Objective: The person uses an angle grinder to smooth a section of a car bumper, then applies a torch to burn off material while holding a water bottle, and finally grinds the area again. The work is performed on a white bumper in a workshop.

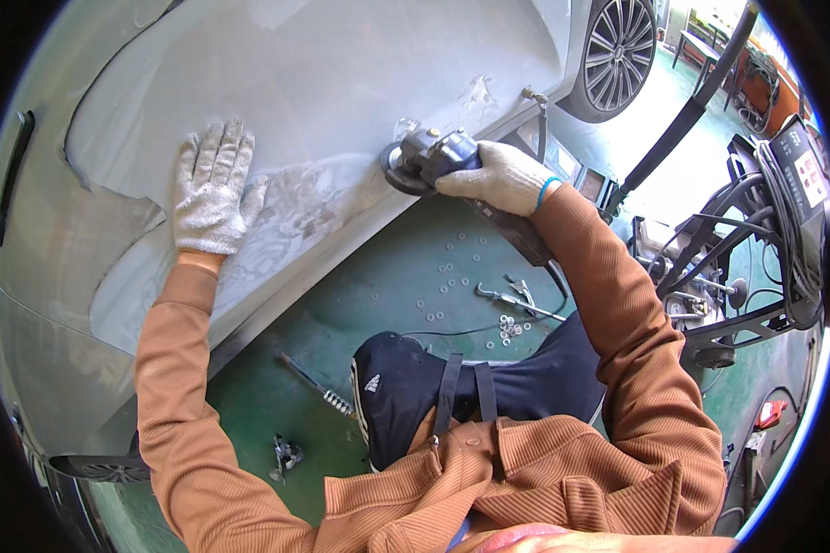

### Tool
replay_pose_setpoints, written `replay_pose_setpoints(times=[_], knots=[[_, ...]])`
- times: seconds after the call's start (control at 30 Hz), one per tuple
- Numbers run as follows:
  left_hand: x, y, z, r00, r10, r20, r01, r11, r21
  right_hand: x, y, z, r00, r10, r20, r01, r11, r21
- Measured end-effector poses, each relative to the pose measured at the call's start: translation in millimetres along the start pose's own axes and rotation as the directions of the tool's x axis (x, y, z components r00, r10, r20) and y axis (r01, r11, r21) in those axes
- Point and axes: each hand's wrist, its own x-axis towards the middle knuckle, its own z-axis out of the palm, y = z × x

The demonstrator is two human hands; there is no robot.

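Note:
Against the side of a grey car, my left hand [214,194] in a white knit glove lies flat with its fingers stretched out. Below its palm the car panel [277,78] has a sanded, patchy band with bare, scuffed spots. My right hand [515,177], gloved too, is wrapped round the body of a dark angle grinder [447,155]. The grinder's disc [400,170] is at the lower part of the panel, near its sill edge; whether it touches or spins I cannot tell. From the grinder's rear end a cable runs down to the floor.
Several washers [509,330] and a metal rod tool [521,302] lie on the green floor by my knees. A spring-wound rod [315,384] and a metal clamp [286,456] are to the left. On the right stands a black wheeled cart [756,323] bearing a machine with coiled cables [773,175].

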Motion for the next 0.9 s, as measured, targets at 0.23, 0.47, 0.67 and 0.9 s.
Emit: replay_pose_setpoints(times=[0.23,0.47,0.67,0.9], knots=[[1.0,-2.5,2.7,0.998,-0.002,0.056,0.001,1.0,0.02,-7.2,8.1,5.1,0.992,0.109,-0.059,-0.096,0.978,0.184],[39.0,36.6,9.2,0.965,-0.127,0.23,0.105,0.989,0.106,-71.5,121.2,51.5,0.869,0.445,-0.216,-0.024,0.474,0.88],[117.2,98.3,26.1,0.967,-0.102,0.232,0.071,0.988,0.138,-102.6,194.3,72.4,0.812,0.574,-0.101,-0.16,0.387,0.908],[156.3,181.2,47.3,0.961,0.0,0.277,-0.032,0.993,0.111,-96.2,196.0,60.3,0.852,0.514,-0.098,-0.099,0.343,0.934]])
